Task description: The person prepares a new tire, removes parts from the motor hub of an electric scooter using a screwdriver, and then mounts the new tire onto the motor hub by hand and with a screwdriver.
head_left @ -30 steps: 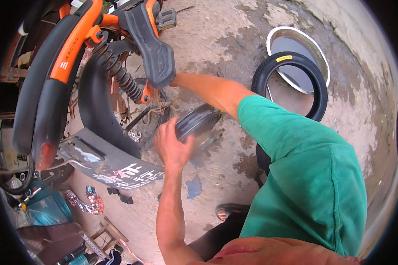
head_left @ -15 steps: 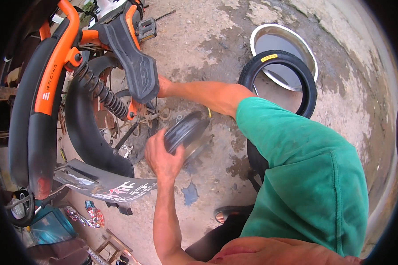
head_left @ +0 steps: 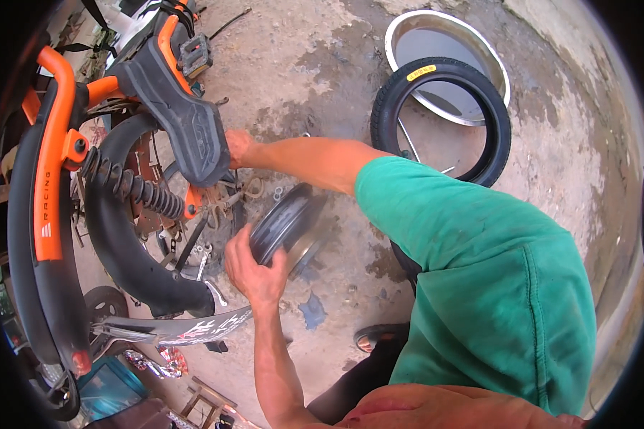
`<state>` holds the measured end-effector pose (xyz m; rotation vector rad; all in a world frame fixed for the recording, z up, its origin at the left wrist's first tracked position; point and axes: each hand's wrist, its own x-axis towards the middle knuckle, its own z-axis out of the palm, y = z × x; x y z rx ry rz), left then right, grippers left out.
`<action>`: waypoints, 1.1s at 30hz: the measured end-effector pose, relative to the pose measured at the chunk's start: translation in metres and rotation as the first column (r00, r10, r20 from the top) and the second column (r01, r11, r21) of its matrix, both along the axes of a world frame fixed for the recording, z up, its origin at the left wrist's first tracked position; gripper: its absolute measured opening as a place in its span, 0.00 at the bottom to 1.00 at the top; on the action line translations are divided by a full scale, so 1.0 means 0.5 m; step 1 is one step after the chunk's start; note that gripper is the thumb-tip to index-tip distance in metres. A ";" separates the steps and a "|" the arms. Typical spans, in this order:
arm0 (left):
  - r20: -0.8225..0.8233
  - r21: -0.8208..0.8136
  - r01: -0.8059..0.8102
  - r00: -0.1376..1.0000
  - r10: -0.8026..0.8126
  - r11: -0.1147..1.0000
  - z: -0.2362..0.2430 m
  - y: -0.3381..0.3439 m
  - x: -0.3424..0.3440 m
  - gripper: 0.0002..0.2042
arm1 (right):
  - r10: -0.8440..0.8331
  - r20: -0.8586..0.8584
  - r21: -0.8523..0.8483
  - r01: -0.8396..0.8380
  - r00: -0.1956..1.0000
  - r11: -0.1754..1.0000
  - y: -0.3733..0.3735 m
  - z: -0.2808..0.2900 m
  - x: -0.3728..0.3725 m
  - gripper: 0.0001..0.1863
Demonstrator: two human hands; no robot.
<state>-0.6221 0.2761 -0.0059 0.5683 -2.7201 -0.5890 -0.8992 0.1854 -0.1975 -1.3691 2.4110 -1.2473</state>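
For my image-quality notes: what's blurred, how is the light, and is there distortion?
Head view: the round black wheel with a silvery rim is smeared, probably by motion, while the bare left hand on it looks sharper; head view: soft light, no clear hard-edged shadows on the stained concrete floor; head view: edges bow near the picture's border, corners black.

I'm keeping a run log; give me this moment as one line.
left hand: at black wheel | right hand: partly hidden beside black plastic cover | nearby: tyre overlapping metal basin
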 end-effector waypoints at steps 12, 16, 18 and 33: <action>0.007 0.004 0.041 0.999 -0.042 0.999 -0.015 -0.010 -0.002 0.33 | -0.046 0.115 -0.175 0.066 0.992 0.982 0.040 -0.018 -0.013 0.13; 0.002 -0.017 0.006 1.000 -0.006 1.000 -0.008 -0.020 0.016 0.33 | 0.015 0.196 0.011 -0.017 0.981 1.000 0.000 -0.039 -0.008 0.17; -0.015 -0.037 0.009 1.000 -0.009 0.999 -0.003 -0.017 0.011 0.32 | 0.187 0.049 -0.285 -0.166 0.981 0.944 -0.009 -0.050 -0.040 0.18; -0.015 -0.035 0.015 1.000 -0.016 0.999 -0.004 -0.017 0.023 0.30 | 0.069 0.170 -0.133 -0.046 0.983 0.990 -0.058 0.009 -0.013 0.17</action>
